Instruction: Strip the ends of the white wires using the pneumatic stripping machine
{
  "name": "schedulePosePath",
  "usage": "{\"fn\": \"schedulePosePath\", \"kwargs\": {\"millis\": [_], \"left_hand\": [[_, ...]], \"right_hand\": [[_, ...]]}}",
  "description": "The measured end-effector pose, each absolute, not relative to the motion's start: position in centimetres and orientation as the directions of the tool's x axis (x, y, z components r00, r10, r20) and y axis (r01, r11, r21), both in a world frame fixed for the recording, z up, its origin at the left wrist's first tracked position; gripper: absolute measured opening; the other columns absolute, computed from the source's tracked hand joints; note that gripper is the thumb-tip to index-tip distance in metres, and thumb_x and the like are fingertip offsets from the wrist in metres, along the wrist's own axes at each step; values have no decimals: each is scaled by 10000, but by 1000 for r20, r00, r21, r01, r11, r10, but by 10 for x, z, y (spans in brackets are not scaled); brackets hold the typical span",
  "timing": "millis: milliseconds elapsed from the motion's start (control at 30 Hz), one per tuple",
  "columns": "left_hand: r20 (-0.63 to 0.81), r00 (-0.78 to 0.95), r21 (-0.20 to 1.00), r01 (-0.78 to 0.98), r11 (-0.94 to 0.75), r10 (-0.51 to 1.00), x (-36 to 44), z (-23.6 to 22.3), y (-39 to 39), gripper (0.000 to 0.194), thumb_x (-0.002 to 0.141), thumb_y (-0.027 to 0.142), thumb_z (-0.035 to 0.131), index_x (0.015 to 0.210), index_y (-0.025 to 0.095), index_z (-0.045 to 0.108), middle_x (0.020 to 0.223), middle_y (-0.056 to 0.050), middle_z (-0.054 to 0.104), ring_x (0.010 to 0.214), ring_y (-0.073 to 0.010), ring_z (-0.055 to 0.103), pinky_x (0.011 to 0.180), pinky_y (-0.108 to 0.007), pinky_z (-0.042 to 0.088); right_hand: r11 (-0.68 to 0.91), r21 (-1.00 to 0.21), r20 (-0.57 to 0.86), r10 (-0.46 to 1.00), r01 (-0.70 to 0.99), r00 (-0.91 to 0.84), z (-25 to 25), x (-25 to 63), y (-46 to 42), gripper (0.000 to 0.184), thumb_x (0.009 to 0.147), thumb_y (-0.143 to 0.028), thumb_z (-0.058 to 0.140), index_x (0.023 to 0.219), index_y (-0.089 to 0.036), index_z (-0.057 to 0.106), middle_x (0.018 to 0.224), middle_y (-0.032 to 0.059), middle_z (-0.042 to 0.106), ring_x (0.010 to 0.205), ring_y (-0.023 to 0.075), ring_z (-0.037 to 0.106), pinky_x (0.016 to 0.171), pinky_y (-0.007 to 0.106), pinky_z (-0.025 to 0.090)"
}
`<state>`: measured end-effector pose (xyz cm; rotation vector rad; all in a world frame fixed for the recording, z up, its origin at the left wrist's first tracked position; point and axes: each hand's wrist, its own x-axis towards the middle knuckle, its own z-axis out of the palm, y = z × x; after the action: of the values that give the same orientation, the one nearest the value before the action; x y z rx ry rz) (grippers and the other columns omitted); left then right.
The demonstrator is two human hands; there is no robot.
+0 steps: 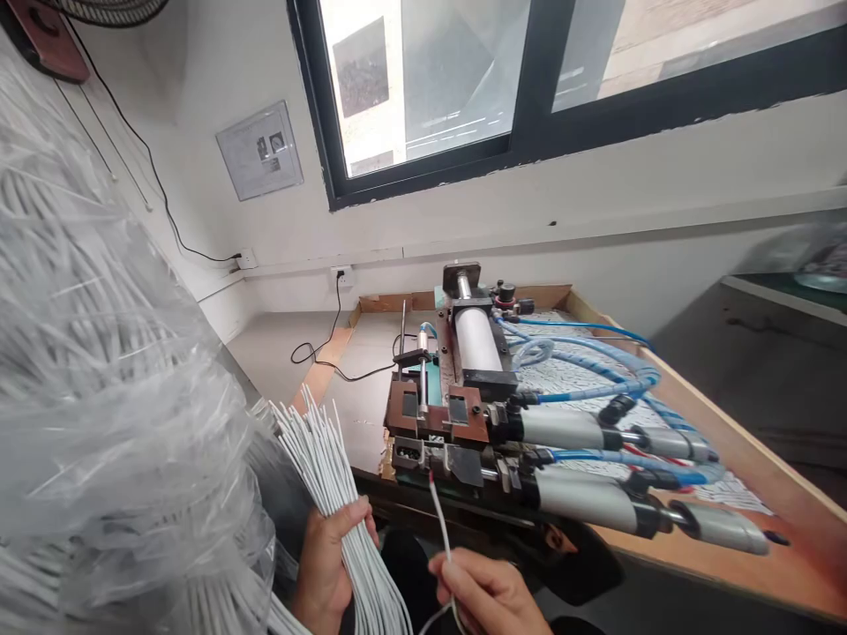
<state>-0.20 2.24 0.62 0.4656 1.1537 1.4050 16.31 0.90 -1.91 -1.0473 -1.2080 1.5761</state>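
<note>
My left hand (334, 547) is wrapped round a thick bundle of white cables (329, 472), whose cut ends fan out above my thumb. Between the thumb and fingers of my right hand (486, 586) is a single white cable (440, 516), pinched a little below its end. That end has a small reddish tip and points up at the front jaws of a pneumatic machine (437, 459). Whether the tip touches the jaws or sits just in front of them, I cannot tell. The lower parts of the bundle and the single cable run out of view.
Plastic-wrapped cable bundles (125, 379) rise along the left side. Silver air cylinders (588, 498) and blue hoses (615, 370) extend right across the wooden-edged bench (754, 441). A black power cord (337, 370) crosses the bench to a wall socket. A window (430, 79) is above.
</note>
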Motion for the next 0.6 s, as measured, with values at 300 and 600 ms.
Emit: {"fn": "schedulePosePath", "kwargs": {"millis": [300, 600], "left_hand": [[-449, -256, 829, -478, 292, 856, 3, 10, 23, 208, 474, 206, 734, 635, 103, 653, 458, -43, 651, 457, -161, 592, 492, -280, 469], [-448, -281, 832, -477, 282, 849, 6, 9, 22, 190, 456, 172, 728, 600, 134, 611, 448, -13, 643, 476, -189, 611, 498, -305, 476]], "right_hand": [[-373, -646, -323, 924, -666, -205, 6, 134, 43, 301, 577, -395, 690, 639, -104, 645, 454, -42, 461, 352, 13, 247, 351, 166, 139], [-413, -585, -336, 907, -698, -255, 4, 137, 48, 255, 572, -341, 695, 621, -99, 632, 426, -59, 434, 341, 1, 207, 340, 154, 101]]}}
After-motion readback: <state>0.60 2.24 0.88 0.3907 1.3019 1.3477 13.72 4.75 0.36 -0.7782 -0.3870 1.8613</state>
